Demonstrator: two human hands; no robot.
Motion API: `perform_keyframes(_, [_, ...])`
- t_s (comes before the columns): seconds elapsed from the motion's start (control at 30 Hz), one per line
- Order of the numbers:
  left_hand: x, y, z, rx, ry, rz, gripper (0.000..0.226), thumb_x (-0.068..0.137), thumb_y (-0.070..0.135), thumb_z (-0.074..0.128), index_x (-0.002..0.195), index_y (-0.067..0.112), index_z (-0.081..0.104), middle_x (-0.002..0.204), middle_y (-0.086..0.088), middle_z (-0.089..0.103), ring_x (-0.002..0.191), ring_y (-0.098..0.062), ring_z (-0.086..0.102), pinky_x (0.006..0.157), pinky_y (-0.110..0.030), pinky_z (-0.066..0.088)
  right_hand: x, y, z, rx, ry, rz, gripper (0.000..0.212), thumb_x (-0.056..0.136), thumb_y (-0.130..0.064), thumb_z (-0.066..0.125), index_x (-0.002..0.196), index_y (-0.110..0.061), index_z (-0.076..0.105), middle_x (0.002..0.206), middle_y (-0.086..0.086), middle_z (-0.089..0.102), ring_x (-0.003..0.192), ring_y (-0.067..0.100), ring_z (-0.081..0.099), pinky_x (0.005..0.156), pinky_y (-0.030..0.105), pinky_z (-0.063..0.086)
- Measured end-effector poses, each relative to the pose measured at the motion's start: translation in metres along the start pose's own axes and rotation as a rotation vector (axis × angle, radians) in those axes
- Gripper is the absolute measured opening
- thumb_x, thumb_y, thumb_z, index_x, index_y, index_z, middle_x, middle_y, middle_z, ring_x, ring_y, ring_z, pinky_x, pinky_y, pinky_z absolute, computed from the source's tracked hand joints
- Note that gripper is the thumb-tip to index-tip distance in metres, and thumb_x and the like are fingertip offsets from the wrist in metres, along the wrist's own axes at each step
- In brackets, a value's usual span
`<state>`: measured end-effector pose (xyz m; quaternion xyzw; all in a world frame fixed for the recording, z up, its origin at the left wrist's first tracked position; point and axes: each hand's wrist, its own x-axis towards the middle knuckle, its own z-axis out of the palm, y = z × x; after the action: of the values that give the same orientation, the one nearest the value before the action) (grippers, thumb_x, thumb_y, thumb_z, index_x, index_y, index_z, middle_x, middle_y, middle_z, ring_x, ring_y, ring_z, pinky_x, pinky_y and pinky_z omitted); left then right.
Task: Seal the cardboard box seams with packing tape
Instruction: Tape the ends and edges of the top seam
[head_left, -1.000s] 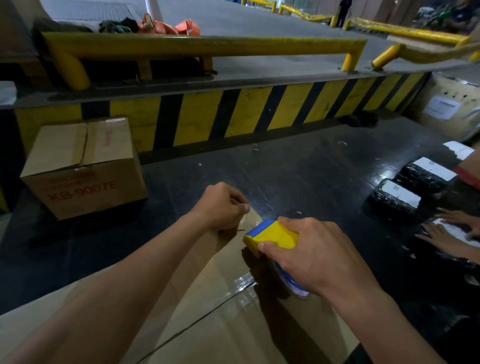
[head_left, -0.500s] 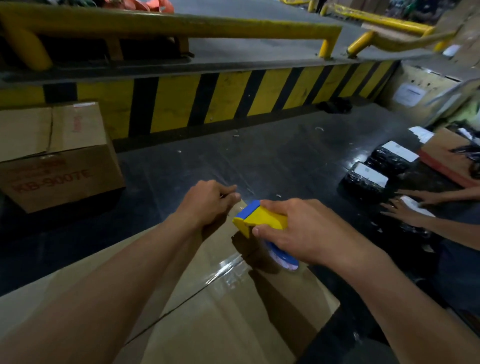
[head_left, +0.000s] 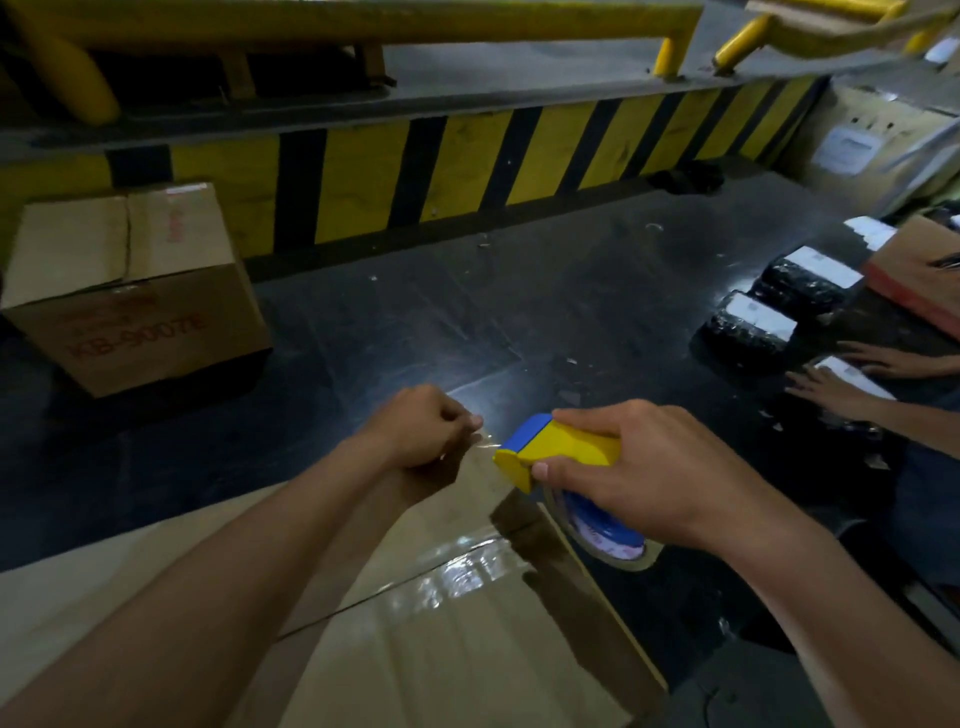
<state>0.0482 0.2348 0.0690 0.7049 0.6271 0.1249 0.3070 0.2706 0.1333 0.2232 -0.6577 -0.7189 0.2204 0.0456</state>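
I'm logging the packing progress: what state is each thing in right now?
Left hand: fist, pinching the tape end.
Right hand: gripping the tape dispenser.
Tape dispenser: held above the box's far end.
Near cardboard box: flaps closed, shiny tape over part of the seam.
Far cardboard box: closed.
Black parcels: wrapped, labelled.

I see a yellow tape dispenser (head_left: 558, 451) with a blue front edge over my plain brown cardboard box (head_left: 467, 639). Behind runs a yellow-and-black striped barrier (head_left: 467, 171); black wrapped parcels (head_left: 748, 325) carry white labels.
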Motion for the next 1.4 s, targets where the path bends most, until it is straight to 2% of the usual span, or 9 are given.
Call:
perform_keyframes(0.17, [-0.019, -0.008, -0.005, -0.039, -0.021, 0.024, 0.031, 0.094, 0.034, 0.069, 0.124, 0.027, 0.074, 0.121, 0.002, 0.074, 0.113, -0.017, 0.067, 0.097, -0.032, 0.049, -0.018, -0.015, 0.014, 0.019, -0.050, -0.012, 0.067, 0.072, -0.077, 0.061, 0.130, -0.043, 0.058, 0.122, -0.015, 0.067, 0.100, 0.007, 0.061, 0.085, 0.034, 0.052])
perform_keyframes(0.33, [-0.037, -0.012, 0.002, -0.058, 0.009, 0.050, 0.045, 0.091, 0.032, 0.060, 0.136, 0.033, 0.064, 0.140, 0.002, 0.064, 0.128, -0.022, 0.058, 0.104, -0.034, 0.045, -0.035, -0.022, 0.020, 0.049, 0.032, 0.069, 0.054, 0.077, -0.068, 0.066, 0.110, -0.026, 0.068, 0.096, -0.004, 0.073, 0.074, 0.007, 0.062, 0.078, 0.035, 0.055])
perform_keyframes(0.47, [-0.052, -0.017, 0.007, 0.117, 0.036, 0.126, 0.058, 0.085, 0.055, 0.047, 0.139, 0.039, 0.060, 0.139, 0.000, 0.065, 0.125, -0.025, 0.059, 0.099, -0.038, 0.049, -0.047, -0.028, 0.029, 0.071, 0.026, 0.135, 0.052, 0.080, -0.063, 0.066, 0.110, -0.020, 0.068, 0.098, -0.006, 0.071, 0.062, 0.007, 0.048, 0.072, 0.032, 0.050])
perform_keyframes(0.6, [-0.056, -0.020, 0.016, 0.120, 0.119, 0.114, 0.055, 0.085, 0.062, 0.043, 0.132, 0.044, 0.064, 0.131, 0.002, 0.069, 0.121, -0.024, 0.061, 0.096, -0.039, 0.050, -0.055, -0.036, 0.042, 0.037, -0.021, 0.157, 0.052, 0.085, -0.060, 0.062, 0.116, -0.018, 0.065, 0.100, -0.001, 0.074, 0.080, 0.017, 0.059, 0.067, 0.028, 0.046])
perform_keyframes(0.73, [-0.058, -0.020, 0.023, 0.090, 0.168, 0.099, 0.041, 0.089, 0.056, 0.052, 0.124, 0.045, 0.069, 0.127, 0.001, 0.071, 0.116, -0.025, 0.064, 0.094, -0.042, 0.053, -0.060, -0.038, 0.061, -0.025, 0.091, 0.211, 0.054, 0.084, -0.062, 0.054, 0.126, -0.029, 0.059, 0.111, 0.001, 0.070, 0.104, 0.027, 0.063, 0.082, 0.035, 0.051])
perform_keyframes(0.87, [-0.059, -0.021, 0.032, 0.081, 0.174, 0.085, 0.033, 0.092, 0.050, 0.059, 0.121, 0.041, 0.072, 0.126, 0.000, 0.072, 0.115, -0.026, 0.065, 0.095, -0.041, 0.053, -0.067, -0.033, 0.082, -0.050, 0.185, 0.211, 0.058, 0.076, -0.068, 0.034, 0.097, -0.022, 0.062, 0.075, 0.002, 0.068, 0.083, 0.024, 0.066, 0.074, 0.037, 0.054])
perform_keyframes(1.13, [-0.056, -0.015, 0.012, -0.034, 0.227, 0.001, 0.035, 0.085, 0.048, 0.068, 0.118, 0.039, 0.074, 0.114, 0.008, 0.076, 0.110, -0.017, 0.068, 0.094, -0.037, 0.054, -0.075, -0.039, 0.072, 0.016, 0.302, 0.168, 0.056, 0.084, -0.064, 0.052, 0.130, -0.033, 0.056, 0.107, 0.002, 0.068, 0.097, 0.028, 0.062, 0.073, 0.036, 0.047])
perform_keyframes(1.33, [-0.055, -0.004, 0.004, 0.097, 0.284, 0.136, 0.033, 0.087, 0.038, 0.064, 0.119, 0.035, 0.074, 0.112, 0.007, 0.076, 0.103, -0.020, 0.070, 0.085, -0.039, 0.056, -0.072, -0.034, 0.075, 0.074, 0.217, 0.143, 0.052, 0.074, -0.073, 0.037, 0.094, -0.029, 0.057, 0.068, 0.000, 0.065, 0.068, 0.018, 0.063, 0.067, 0.034, 0.054])
perform_keyframes(1.4, [-0.060, 0.005, 0.012, 0.110, 0.217, 0.275, 0.033, 0.088, 0.037, 0.064, 0.117, 0.029, 0.075, 0.112, 0.003, 0.076, 0.100, -0.023, 0.070, 0.082, -0.039, 0.056, -0.069, -0.034, 0.073, 0.084, 0.205, 0.141, 0.052, 0.075, -0.072, 0.040, 0.101, -0.031, 0.058, 0.072, -0.001, 0.066, 0.074, 0.020, 0.064, 0.072, 0.037, 0.055])
